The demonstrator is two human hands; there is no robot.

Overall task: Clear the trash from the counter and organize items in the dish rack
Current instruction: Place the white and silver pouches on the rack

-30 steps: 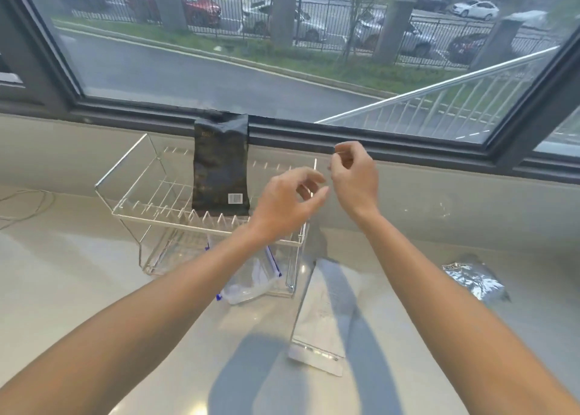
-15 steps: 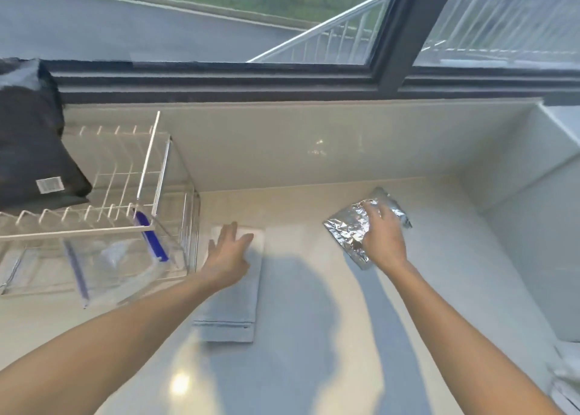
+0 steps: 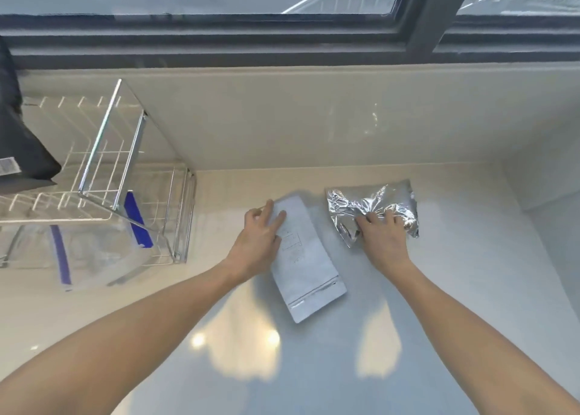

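Note:
A flat white zip pouch [image 3: 306, 264] lies on the pale counter [image 3: 455, 304]. My left hand [image 3: 260, 235] rests on the pouch's upper left corner, fingers laid over its edge. To its right lies a crumpled silver foil bag [image 3: 370, 206]; my right hand [image 3: 384, 235] presses on its lower part, fingertips curled into the foil. The wire dish rack [image 3: 125, 176] stands at the left. A black pouch [image 3: 22, 160] with a barcode label leans in the rack's upper tier. A clear plastic bag with blue strips [image 3: 103, 251] sits in the lower tier.
The counter meets a low cream backsplash [image 3: 314, 116] under a dark window frame [image 3: 282, 41]. A raised cream ledge [image 3: 552, 182] closes the right side. Open counter surface stretches in front of both bags.
Both hands dropped from the rack's top to the counter. The left hand settled on the white pouch and the right hand on the foil bag, now crumpling it. The view swung right and down.

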